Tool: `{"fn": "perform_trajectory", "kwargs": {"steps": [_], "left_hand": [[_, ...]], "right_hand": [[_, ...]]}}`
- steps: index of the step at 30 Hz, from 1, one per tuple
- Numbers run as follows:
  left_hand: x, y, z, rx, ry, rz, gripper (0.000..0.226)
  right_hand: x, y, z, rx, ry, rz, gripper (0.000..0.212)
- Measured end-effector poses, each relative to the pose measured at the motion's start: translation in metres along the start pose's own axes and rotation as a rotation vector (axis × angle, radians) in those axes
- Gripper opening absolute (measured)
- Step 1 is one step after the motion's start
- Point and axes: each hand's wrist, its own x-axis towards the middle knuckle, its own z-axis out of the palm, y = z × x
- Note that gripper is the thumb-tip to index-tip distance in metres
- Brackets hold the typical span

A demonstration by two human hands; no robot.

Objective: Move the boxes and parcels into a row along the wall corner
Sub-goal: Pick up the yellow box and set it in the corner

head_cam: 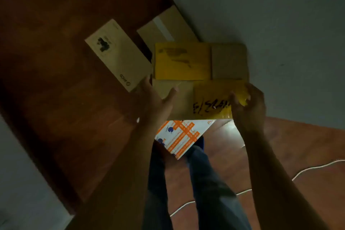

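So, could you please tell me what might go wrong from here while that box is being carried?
1. The yellow-taped box is held only at its two lower corners by the left hand and right hand, so it may slip.
2. It hides the orange-and-white parcel near the feet, a possible trip.
3. The white cable on the floor could snag a foot.

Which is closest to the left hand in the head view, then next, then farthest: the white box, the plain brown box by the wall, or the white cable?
1. White box, right beside the left hand.
2. Plain brown box, farther up, by the wall.
3. White cable, on the floor, lower right.
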Motion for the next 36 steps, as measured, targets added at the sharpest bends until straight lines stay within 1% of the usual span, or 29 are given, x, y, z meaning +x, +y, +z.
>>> {"fn": "perform_trajectory", "kwargs": {"steps": [1,2,4,6,8,10,12,16,17,19,21,23,27,31,34,36], "left_hand": [[0.012,-0.006,0.011,-0.042,0.008,-0.029,0.114],[0.022,-0.01,0.02,-0.076,0.002,-0.067,0.115],[0.037,-0.027,0.033,-0.13,-0.023,-0.1,0.109],[0.042,-0.044,0.042,-0.174,0.013,-0.091,0.106],[0.042,-0.057,0.044,-0.211,0.074,-0.029,0.096],[0.044,-0.063,0.041,-0.203,0.104,0.001,0.072],[0.049,-0.053,0.038,-0.182,0.098,0.022,0.063],[0.065,-0.027,0.042,-0.165,0.077,-0.061,0.068],[0.068,-0.027,0.045,-0.137,0.091,-0.059,0.068],[0.072,-0.029,0.045,-0.104,0.107,-0.079,0.07],[0.077,-0.035,0.042,-0.082,0.111,-0.122,0.082],[0.077,-0.036,0.041,-0.081,0.106,-0.141,0.094],[0.077,-0.033,0.039,-0.128,0.108,-0.126,0.094],[0.089,-0.034,0.035,-0.091,0.059,-0.141,0.092],[0.094,-0.032,0.03,-0.109,0.022,-0.122,0.088],[0.096,-0.032,0.026,-0.129,0.01,-0.122,0.086]], "right_hand": [[0.014,0.012,0.009,-0.016,-0.006,-0.024,0.066],[0.026,0.017,0.016,-0.047,-0.036,-0.024,0.074],[0.046,0.024,0.026,-0.058,-0.101,0.041,0.094],[0.06,0.035,0.031,-0.067,-0.148,0.088,0.112],[0.066,0.042,0.031,-0.06,-0.185,0.136,0.118],[0.068,0.044,0.033,-0.041,-0.196,0.167,0.114],[0.071,0.045,0.033,-0.042,-0.194,0.192,0.108],[0.088,0.047,0.029,0.021,-0.232,0.281,0.097],[0.092,0.047,0.029,0.056,-0.242,0.294,0.099],[0.097,0.046,0.028,0.154,-0.287,0.352,0.109],[0.101,0.043,0.025,0.235,-0.362,0.432,0.119],[0.104,0.048,0.023,0.278,-0.407,0.47,0.122],[0.098,0.044,0.027,0.27,-0.373,0.446,0.113],[0.098,0.043,0.03,0.285,-0.36,0.442,0.112],[0.097,0.039,0.034,0.297,-0.343,0.428,0.102],[0.094,0.037,0.036,0.311,-0.335,0.432,0.099]]}}
